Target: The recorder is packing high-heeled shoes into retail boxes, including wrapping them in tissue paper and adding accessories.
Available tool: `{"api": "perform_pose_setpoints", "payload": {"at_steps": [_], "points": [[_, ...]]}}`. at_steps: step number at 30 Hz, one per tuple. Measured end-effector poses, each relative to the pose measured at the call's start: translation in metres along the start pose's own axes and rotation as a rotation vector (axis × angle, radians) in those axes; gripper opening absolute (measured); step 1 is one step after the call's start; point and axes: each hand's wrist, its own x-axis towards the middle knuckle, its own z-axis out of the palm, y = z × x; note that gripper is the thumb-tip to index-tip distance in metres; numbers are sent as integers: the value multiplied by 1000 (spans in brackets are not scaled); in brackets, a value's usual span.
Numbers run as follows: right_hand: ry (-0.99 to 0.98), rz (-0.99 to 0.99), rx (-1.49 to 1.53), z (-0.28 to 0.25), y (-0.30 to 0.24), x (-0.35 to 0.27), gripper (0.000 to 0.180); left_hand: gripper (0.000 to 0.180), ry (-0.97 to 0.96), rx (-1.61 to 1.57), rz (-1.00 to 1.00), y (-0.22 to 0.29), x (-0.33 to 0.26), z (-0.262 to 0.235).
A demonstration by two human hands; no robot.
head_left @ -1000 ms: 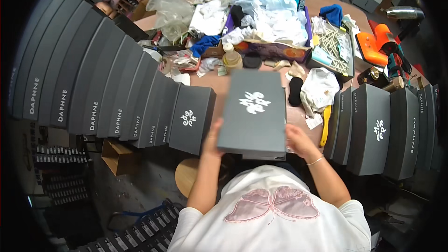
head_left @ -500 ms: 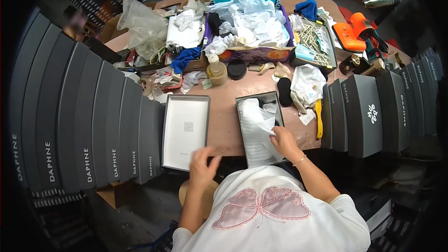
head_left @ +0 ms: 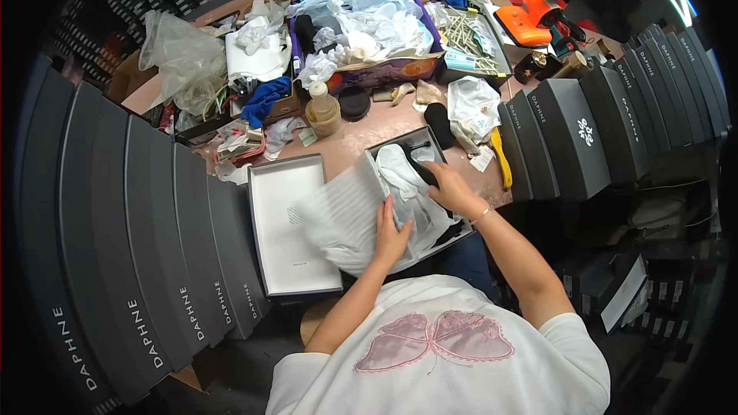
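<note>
Near the table's front edge sits a grey shoe box (head_left: pixel 372 155), tilted a little, with white tissue paper (head_left: pixel 400 177) and a black shoe (head_left: pixel 420 169) partly showing inside. My right hand (head_left: pixel 457 190) reaches in from the right, its fingers closed on the shoe. Against the box's left side rests my left hand (head_left: pixel 393 237), fingers stretched upward and thumb apart. A white ribbed foam sheet (head_left: pixel 338 219) hangs out over that side, blurred, and partly covers the box lid (head_left: pixel 288 184), which lies inner side up. The shoe's lower part is hidden by tissue.
Grey shoe boxes stand stacked at left (head_left: pixel 100 223) and right (head_left: pixel 573 138). Behind are a purple carton (head_left: pixel 377 73) of crumpled paper, a bottle (head_left: pixel 323 111), a round black lid (head_left: pixel 354 104), a yellow-handled tool (head_left: pixel 501 157) and an orange device (head_left: pixel 526 19).
The foam sheet has been folded out to the left over the box wall. My left hand has come from the lid to the box; my right hand has gone deeper in. The view has shifted.
</note>
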Motion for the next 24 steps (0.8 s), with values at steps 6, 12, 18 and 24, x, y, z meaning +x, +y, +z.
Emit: {"api": "perform_pose_setpoints", "payload": {"at_steps": [6, 12, 18, 24], "points": [[-90, -31, -293, 46, 47, 12, 41, 82, -34, 234, 124, -8, 15, -15], [-65, -3, 120, -40, 26, 36, 27, 49, -52, 612, 425, 61, 56, -30], [-184, 242, 668, -89, 58, 34, 27, 24, 380, 165, 413, 89, 67, -83], [-414, -41, 595, -111, 62, 54, 23, 48, -407, 948, 156, 91, 65, -146]]}}
